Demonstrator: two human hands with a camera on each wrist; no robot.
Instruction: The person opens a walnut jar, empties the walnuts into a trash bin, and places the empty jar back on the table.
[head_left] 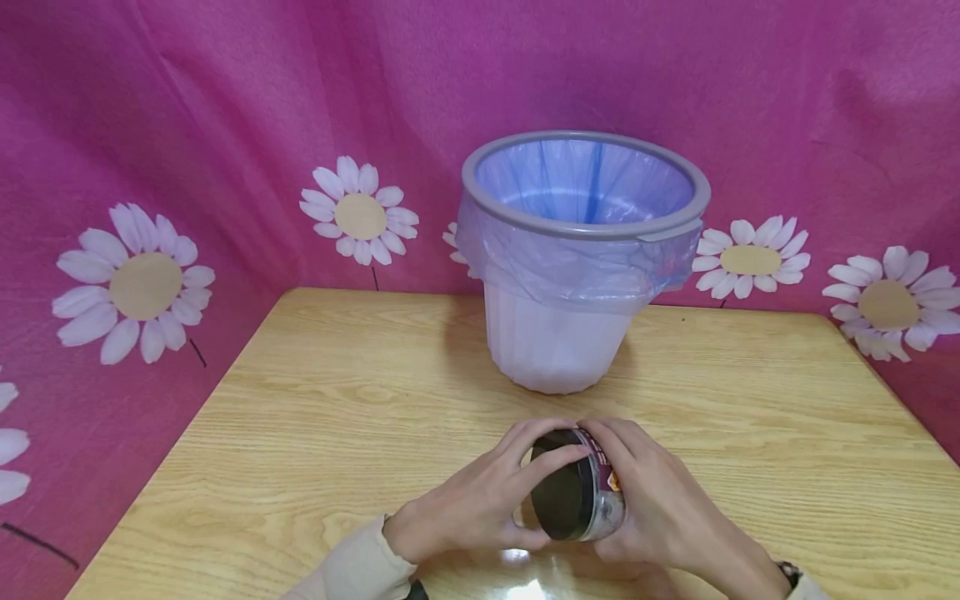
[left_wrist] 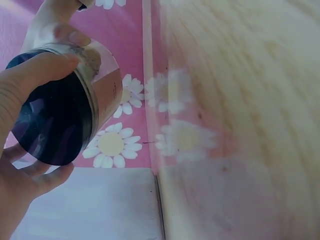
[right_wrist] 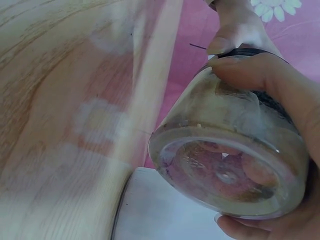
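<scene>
Both hands hold a clear jar (head_left: 609, 517) with a black lid (head_left: 558, 496), tilted on its side low over the table, lid facing left. My left hand (head_left: 483, 500) grips the lid, its thumb and fingers spread round the rim. Around the jar's body curls my right hand (head_left: 667, 500), partly covering a dark maroon label (head_left: 602, 467). In the right wrist view, the round base of the jar (right_wrist: 225, 172) faces the camera, and brownish smears show through its see-through wall. Seen from the left wrist, the lid (left_wrist: 55, 120) sits on the jar.
Behind the hands stands a white waste bin (head_left: 555, 342) with a grey rim (head_left: 472, 179) and a bluish bag liner (head_left: 577, 271) folded over it. The wood-grain table (head_left: 315, 417) meets a magenta curtain (head_left: 420, 75) with white daisies at its back and sides.
</scene>
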